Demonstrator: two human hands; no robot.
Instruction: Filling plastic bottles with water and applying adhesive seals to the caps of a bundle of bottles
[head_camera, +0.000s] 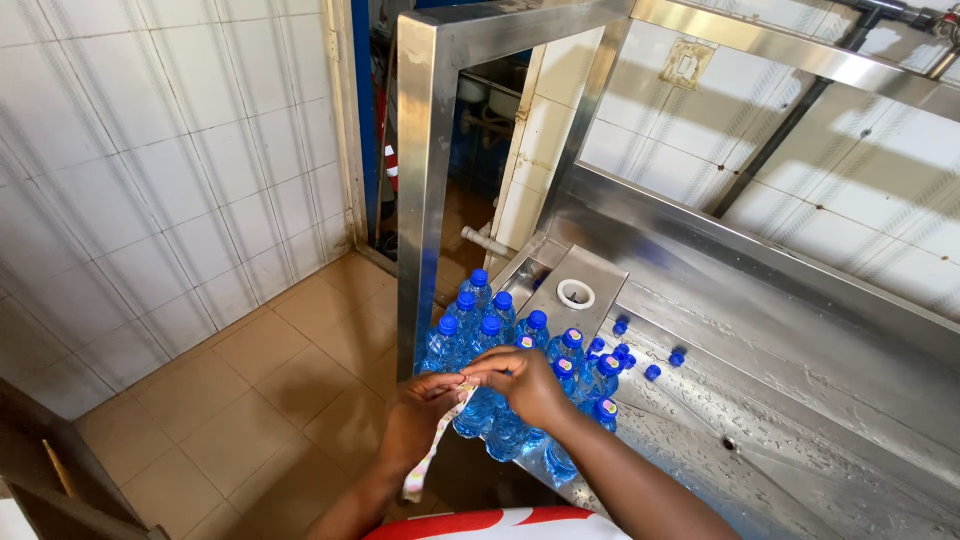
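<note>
White tiled walls (160, 160) and a tan tiled floor (250, 400) are taking up the left side; a wet stainless steel bench (800, 400) with an upright steel frame (425, 150) is filling the right. A cluster of clear plastic water bottles with blue caps (500, 330) is standing upright at the bench's near left corner, packed cap to cap. Loose blue caps (650, 372) are lying scattered on the wet steel just beyond the cluster, and a white ring (576, 293) is sitting on a raised steel plate behind it. Both hands are meeting directly over the near edge of the cluster. The left hand (425, 405) is pinching the top end of a pale strip of labels (432, 450), fingers closed on it; the strip's long axis is hanging down and toward the person, trailing below the wrist. The right hand (525, 385) is curled, fingertips closing on the same upper end of the strip, and is lying just above the nearest bottle caps, the nearer of the two to them. The bottles are lying straight ahead of and under the hands, necks pointing up.
</note>
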